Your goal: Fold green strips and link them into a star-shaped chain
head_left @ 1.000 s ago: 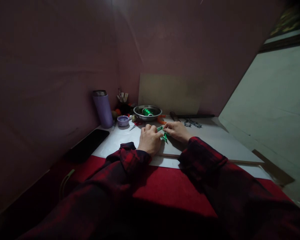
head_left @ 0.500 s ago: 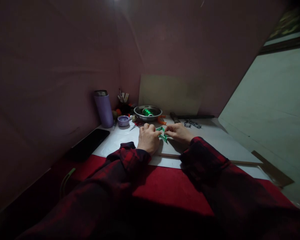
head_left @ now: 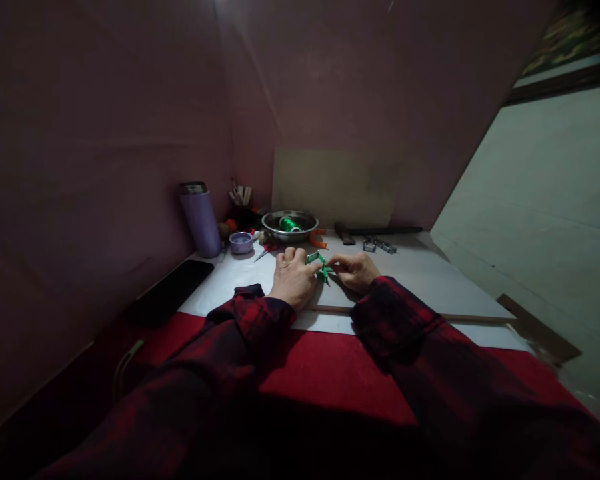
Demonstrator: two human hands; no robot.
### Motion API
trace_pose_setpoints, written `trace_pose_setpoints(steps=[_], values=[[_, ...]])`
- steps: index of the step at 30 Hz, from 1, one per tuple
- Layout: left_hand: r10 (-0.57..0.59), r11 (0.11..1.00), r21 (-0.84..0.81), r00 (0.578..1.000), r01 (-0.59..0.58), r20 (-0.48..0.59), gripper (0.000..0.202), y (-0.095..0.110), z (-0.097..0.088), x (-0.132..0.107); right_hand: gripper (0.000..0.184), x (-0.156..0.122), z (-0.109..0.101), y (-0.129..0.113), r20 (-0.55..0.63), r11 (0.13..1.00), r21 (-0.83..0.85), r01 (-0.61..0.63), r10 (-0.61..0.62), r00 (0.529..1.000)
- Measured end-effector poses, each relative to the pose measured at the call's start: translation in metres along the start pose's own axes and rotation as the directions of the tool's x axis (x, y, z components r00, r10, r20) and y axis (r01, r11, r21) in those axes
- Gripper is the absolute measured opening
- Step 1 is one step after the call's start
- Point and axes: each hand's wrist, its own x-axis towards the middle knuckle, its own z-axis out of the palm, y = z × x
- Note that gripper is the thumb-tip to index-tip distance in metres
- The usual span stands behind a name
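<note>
A small angular green thread outline [head_left: 317, 256] stands on a white board between my hands; small pins seem to show at its corners. My left hand [head_left: 294, 277] is curled at its left side, with thumb and fingers against it. From the right, my right hand [head_left: 356, 271] pinches at its edge, where a strand of green thread [head_left: 329, 269] shows. My fingers hide part of the outline. Behind, a metal bowl [head_left: 266, 229] holds a spool of green thread [head_left: 289, 225]. Red-handled scissors [head_left: 266, 251] lie left of the bowl's front.
A hammer [head_left: 345, 234] and dark metal outlines [head_left: 379, 245] lie at the board's [head_left: 430, 287] back right. To the left are a purple tumbler [head_left: 200, 220], a small purple dish [head_left: 241, 243] and a black phone [head_left: 177, 287]. An orange piece [head_left: 319, 239] sits beside the bowl.
The whole view has shifted slightly, so things sit a little farther left. My right fingers have moved slightly at the green outline, whose visible shape differs; my left hand stays beside it.
</note>
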Motion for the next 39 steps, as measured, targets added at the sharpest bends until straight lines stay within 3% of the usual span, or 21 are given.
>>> trace_pose_setpoints(steps=[31,39], values=[[-0.002,1.000,-0.003,0.999,0.002,0.053,0.031,0.0006,0.0008,0.0036,0.024,0.0007,-0.0010,-0.0040,-0.025,0.998,0.023,-0.065,0.066,0.998],[0.000,1.000,-0.011,1.000,0.000,0.016,0.028,0.0002,0.0013,0.0034,0.018,-0.0014,-0.0041,-0.0058,-0.080,0.992,-0.024,-0.124,0.121,0.989]])
